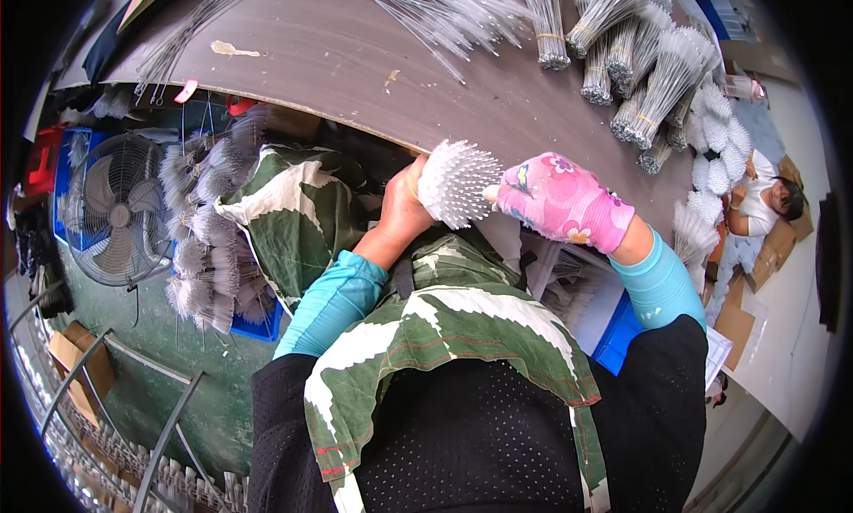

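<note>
One brush bundle point(459, 184), left fingers point(410, 191) curled round

The table point(329, 51) was dull brown, with a pale tan patch point(233, 49). The bundles point(653, 91) on the table's right part were silver and cloudy white, with thin yellow bands point(551, 36). By the table's near edge, the brush bundle point(459, 183) was white on top. There too, the right hand point(551, 193) wore a pink glove point(582, 213) with flowers and a bit of blue. On the table's near side, the sleeves point(659, 282) were blue-green, the apron point(453, 322) had green and white patches with red stitching, and the black shirt point(471, 442) had tiny dots. Nearer than the table's left part, the fan point(120, 215) was grey and the floor point(213, 389) was green.
</note>
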A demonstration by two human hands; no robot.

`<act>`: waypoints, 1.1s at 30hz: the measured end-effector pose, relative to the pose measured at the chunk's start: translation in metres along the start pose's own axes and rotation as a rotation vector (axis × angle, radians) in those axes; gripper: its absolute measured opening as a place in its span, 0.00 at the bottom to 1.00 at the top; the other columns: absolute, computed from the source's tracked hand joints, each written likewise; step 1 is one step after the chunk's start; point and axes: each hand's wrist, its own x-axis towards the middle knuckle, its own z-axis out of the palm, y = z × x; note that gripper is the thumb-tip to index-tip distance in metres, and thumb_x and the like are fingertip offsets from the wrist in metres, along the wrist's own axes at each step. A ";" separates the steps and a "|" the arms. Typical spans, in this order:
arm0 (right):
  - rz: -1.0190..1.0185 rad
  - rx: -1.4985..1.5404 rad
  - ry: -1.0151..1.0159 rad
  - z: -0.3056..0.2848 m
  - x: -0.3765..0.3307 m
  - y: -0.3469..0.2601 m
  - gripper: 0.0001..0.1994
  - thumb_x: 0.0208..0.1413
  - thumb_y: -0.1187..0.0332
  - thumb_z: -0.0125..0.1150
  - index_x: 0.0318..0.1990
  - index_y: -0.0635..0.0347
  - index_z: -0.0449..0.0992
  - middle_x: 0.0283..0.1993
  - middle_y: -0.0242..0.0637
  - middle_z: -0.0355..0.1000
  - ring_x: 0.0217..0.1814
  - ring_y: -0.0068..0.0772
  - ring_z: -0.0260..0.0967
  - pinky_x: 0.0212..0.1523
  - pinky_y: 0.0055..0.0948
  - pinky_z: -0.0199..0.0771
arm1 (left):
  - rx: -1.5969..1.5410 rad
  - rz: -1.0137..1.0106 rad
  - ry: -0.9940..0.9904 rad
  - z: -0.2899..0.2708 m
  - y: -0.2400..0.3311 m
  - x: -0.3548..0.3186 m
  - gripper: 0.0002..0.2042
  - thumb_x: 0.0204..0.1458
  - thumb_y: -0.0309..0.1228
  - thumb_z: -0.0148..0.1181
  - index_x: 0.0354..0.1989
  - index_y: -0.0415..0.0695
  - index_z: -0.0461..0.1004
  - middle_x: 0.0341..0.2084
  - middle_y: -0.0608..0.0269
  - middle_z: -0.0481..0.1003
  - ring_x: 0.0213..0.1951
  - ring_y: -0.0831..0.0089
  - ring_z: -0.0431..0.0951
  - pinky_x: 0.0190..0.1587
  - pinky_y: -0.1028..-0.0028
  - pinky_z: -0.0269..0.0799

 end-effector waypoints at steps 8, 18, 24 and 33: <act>0.220 0.488 -0.015 0.025 -0.004 0.013 0.20 0.55 0.52 0.52 0.25 0.62 0.74 0.19 0.38 0.69 0.22 0.30 0.66 0.27 0.31 0.65 | 0.053 0.020 0.015 -0.001 0.006 0.002 0.19 0.37 0.32 0.68 0.38 0.44 0.70 0.32 0.51 0.76 0.37 0.52 0.76 0.37 0.66 0.71; 0.231 0.692 0.016 0.034 -0.003 0.017 0.18 0.55 0.55 0.54 0.24 0.61 0.75 0.19 0.26 0.68 0.19 0.15 0.59 0.22 0.19 0.60 | 0.044 0.010 0.032 0.000 0.004 0.002 0.18 0.35 0.31 0.68 0.37 0.44 0.70 0.31 0.51 0.76 0.36 0.52 0.76 0.37 0.65 0.71; 0.220 0.770 -0.064 0.030 -0.004 0.025 0.19 0.55 0.53 0.55 0.23 0.61 0.75 0.18 0.27 0.68 0.17 0.16 0.58 0.21 0.21 0.59 | 0.048 -0.008 0.026 0.001 0.006 0.002 0.18 0.35 0.31 0.68 0.37 0.44 0.71 0.31 0.51 0.76 0.37 0.52 0.76 0.37 0.66 0.71; 0.226 0.787 -0.058 0.035 -0.001 0.025 0.16 0.57 0.58 0.53 0.25 0.61 0.75 0.17 0.24 0.65 0.18 0.12 0.57 0.20 0.16 0.57 | 0.073 0.012 0.027 0.001 0.007 0.003 0.18 0.36 0.31 0.67 0.37 0.44 0.71 0.31 0.50 0.76 0.37 0.52 0.76 0.37 0.66 0.71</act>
